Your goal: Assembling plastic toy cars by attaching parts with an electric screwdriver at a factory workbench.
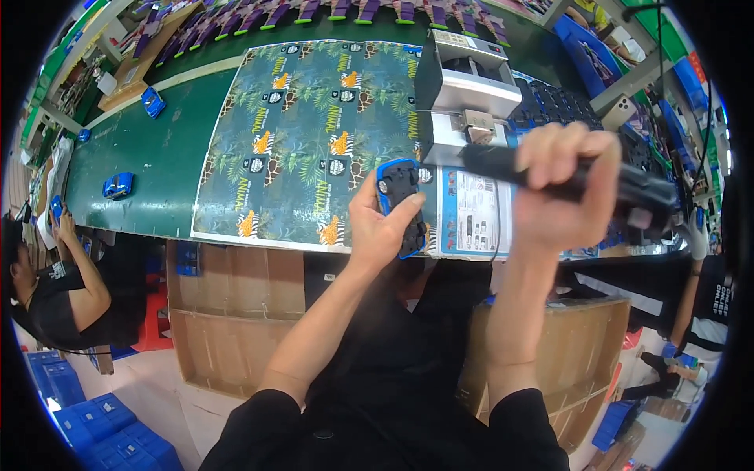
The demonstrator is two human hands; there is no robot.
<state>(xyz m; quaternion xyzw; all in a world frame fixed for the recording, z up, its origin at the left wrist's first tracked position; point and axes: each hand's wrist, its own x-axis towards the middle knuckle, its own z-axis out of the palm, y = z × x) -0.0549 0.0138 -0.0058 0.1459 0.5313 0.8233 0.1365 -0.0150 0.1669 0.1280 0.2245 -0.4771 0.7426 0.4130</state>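
My left hand (375,225) grips a blue toy car (402,184) by its side, with the thumb across it. The car's black underside faces up, near the table's front edge. In front of my right forearm, my right hand (572,180) is closed around a black electric screwdriver (495,163). Motion smears the tool, and its tip points left toward a grey-white screw feeder (477,90) with a metal fitting at its front. The tool is apart from the car.
A jungle-print sheet (306,149) covers the table's middle. Two blue toy cars (118,185) lie on the green tabletop at left. Several black car undersides (554,102) stand right of the feeder. Purple-green parts (338,9) line the back. Another person (67,275) works at left.
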